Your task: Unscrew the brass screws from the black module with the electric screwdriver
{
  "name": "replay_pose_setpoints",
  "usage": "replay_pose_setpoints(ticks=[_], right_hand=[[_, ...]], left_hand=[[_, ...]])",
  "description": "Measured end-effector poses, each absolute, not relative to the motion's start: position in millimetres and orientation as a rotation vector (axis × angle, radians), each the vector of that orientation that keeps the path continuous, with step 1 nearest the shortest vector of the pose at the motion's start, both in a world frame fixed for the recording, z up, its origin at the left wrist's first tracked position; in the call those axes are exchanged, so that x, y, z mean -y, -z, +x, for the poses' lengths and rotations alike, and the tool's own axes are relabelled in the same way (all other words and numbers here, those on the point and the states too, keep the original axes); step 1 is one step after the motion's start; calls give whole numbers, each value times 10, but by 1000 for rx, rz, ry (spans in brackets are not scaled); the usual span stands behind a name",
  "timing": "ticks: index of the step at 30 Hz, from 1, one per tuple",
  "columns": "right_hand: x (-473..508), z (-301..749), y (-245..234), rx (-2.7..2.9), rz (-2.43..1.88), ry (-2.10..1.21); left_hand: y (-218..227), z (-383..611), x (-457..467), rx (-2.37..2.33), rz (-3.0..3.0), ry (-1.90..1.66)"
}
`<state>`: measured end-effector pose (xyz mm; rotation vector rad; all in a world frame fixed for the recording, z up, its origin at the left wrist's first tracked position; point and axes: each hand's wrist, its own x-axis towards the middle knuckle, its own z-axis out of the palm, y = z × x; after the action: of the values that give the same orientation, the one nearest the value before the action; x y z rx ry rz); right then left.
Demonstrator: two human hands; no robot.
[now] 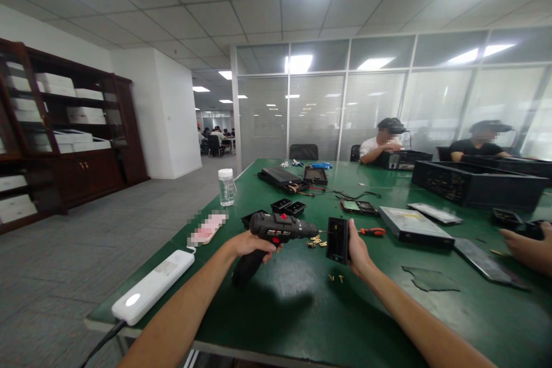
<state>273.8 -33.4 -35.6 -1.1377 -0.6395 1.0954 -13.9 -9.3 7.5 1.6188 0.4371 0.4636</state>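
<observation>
Two hands: both are closed on things over the middle of the green table [310,322].
Left hand [252,243]: the fingers are wrapped round the grip of a black drill [282,227], which is held just above the table with its nose pointed right.
Right hand [357,250]: a small black box [337,240] is gripped upright between fingers and thumb, just beside the drill's nose.
Screws [317,240]: brass pieces are scattered under the nose, and a few more lie nearer, below the box.
Screwdriver [373,232]: laid flat just right of the box.
Open room: bare green surface is seen between the forearms down to the near edge.
Near edge: a white strip [153,286] lies along the left corner, and its cable is hung over the side.
Left edge: a clear bottle [226,187] is stood close to it.
Right side: a flat drive [414,225] and a torn patch [429,279] are seen, and a co-worker's hand [524,247] is rested at the frame edge.
Far side: a black case [474,184] is set well apart.
</observation>
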Motion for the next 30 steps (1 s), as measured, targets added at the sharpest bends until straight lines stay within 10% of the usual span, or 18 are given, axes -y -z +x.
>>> replay_pose_setpoints(ticks=[30], right_hand=[[350, 2723, 334, 631, -1134, -1100]], left_hand=[[-69, -145, 80, -402, 1609, -462]])
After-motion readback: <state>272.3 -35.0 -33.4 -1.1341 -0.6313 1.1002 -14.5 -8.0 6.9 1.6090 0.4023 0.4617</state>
